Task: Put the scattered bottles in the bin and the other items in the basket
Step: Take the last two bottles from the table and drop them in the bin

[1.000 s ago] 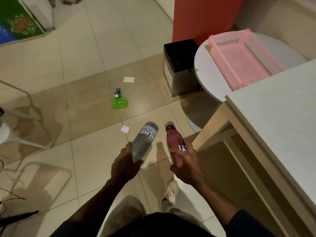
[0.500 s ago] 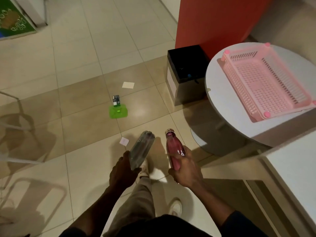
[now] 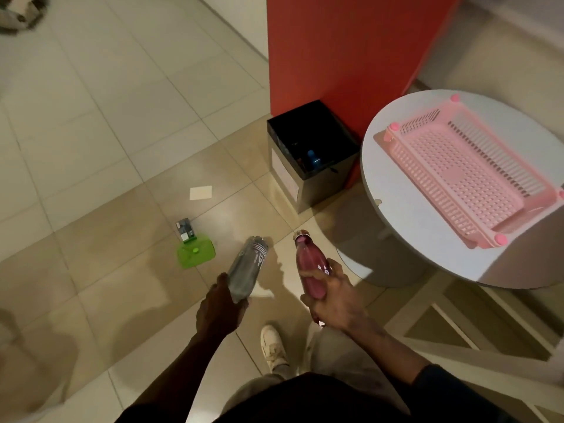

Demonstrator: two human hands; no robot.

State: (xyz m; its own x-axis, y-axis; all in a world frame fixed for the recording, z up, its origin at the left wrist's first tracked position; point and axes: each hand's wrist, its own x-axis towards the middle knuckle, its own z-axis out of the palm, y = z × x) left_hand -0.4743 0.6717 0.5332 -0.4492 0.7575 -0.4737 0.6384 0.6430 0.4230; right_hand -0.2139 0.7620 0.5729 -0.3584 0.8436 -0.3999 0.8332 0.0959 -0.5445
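Note:
My left hand [image 3: 219,309] grips a grey translucent bottle [image 3: 248,268] by its base, neck pointing forward. My right hand [image 3: 331,300] grips a pink bottle [image 3: 309,264] the same way. Ahead stands a black square bin [image 3: 332,175] against a red pillar, with something blue inside. A pink plastic basket [image 3: 470,175] lies on a round white table [image 3: 396,227] to the right. On the floor lie a green lid [image 3: 197,251], a small grey box [image 3: 185,230] beside it and a white paper card [image 3: 200,192].
The red pillar [image 3: 351,50] rises behind the bin. A pale table frame [image 3: 457,325] stands at the lower right. My shoe [image 3: 273,349] is on the tiled floor below the hands. Something blurred lies at the top left corner.
I have walked forward: the bin, the round table and the basket are nearer and larger. Both hands still hold their bottles. The small white paper near my feet has left the view.

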